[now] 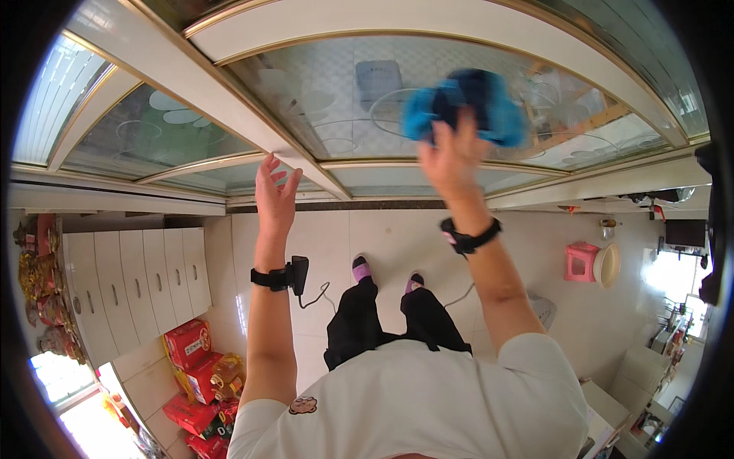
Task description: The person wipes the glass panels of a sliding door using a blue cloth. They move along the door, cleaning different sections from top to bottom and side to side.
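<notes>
A bright and dark blue cloth point(507, 115), blurred, is pressed under my right hand point(456, 149) against the large glass pane point(321, 86) of a white-framed door. White line patterns mark the glass. My left hand point(276, 198) holds nothing; its fingers are apart and reach the white door frame point(284, 152) left of that pane. Whether the fingertips rest on the frame or just before it, I cannot tell. Through the glass a grey stool point(378, 83) shows. Both wrists wear black straps, and a cable hangs from the left one.
A white drawer cabinet point(137, 287) stands at the left, with red boxes point(189, 344) and an oil bottle point(228, 373) stacked nearby. On the tiled floor point(321, 241) at the right are a pink stool point(581, 262) and a cream basin point(606, 266). A grey stool point(542, 310) is partly behind my right arm.
</notes>
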{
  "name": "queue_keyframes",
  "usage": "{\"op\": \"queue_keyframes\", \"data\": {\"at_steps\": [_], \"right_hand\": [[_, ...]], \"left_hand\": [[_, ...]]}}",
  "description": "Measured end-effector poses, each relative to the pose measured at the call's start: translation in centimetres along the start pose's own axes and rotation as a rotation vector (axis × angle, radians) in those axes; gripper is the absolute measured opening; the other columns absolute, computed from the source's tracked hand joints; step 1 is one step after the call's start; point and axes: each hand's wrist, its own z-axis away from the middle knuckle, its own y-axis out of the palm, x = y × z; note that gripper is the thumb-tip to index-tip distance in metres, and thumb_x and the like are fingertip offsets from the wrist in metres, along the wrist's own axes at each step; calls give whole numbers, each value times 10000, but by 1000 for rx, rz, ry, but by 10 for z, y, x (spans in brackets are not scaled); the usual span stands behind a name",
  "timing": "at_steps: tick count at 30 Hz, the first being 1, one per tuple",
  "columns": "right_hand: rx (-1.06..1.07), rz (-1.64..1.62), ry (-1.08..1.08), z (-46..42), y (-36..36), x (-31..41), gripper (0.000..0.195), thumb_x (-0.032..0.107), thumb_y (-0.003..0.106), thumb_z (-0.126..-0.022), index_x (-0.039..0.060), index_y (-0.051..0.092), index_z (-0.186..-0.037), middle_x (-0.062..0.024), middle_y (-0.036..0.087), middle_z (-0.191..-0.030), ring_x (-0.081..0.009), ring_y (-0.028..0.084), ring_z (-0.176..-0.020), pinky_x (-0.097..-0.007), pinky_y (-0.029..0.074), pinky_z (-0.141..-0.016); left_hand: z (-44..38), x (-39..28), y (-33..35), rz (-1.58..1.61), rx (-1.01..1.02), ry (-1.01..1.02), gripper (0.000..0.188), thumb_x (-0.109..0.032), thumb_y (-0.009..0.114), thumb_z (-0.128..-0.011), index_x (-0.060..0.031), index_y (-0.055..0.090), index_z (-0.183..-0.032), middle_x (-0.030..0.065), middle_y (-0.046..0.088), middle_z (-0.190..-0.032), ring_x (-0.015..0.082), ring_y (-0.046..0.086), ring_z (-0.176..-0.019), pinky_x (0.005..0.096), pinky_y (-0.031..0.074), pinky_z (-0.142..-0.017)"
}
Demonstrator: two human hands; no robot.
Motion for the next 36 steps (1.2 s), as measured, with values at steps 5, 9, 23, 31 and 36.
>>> {"op": "queue_keyframes", "data": {"at_steps": [5,9,23,31,36], "right_hand": [[-257,182,269,25,-57,-147,712,96,717,-742,21,440,-1394,-321,411,-1377,-478,443,-1220,-588,292,-1055],[-430,-219,857,55,-64,-237,792,115,630,-774,-35,286,-1471,-314,429,-1375,-552,287,-1332,-573,163,-1145],[-482,291,412,58,-95,-337,588,238,530,-975,-32,347,-1464,-328,386,-1408,-508,396,-1235,-546,294,-1059],[-559,498,215,104,-101,-375,696,65,603,-757,111,439,-1431,-191,478,-1407,-392,494,-1157,-511,322,-967],[-836,475,83,47,-138,-430,600,81,515,-877,-47,342,-1436,-351,485,-1254,-497,495,-1115,-514,425,-966]], "left_hand": [[-20,31,22,46,-116,5,422,-124,719,-885,1,496,-1220,123,539,-1172,227,551,-1009,390,520,-910],[-31,9,27,-231,-278,62,476,-201,754,-880,41,491,-1194,127,585,-1049,221,575,-922,346,501,-809],[-44,50,57,-616,-646,238,742,-382,564,-1001,65,235,-1494,238,508,-1218,338,459,-1041,472,429,-822],[-80,93,68,-595,-1019,652,633,-369,556,-1003,13,355,-1466,212,569,-1226,367,488,-1082,478,432,-859],[-104,104,69,-601,-1111,622,616,-421,571,-984,-6,445,-1421,187,614,-1210,365,528,-1108,458,453,-894]]}}
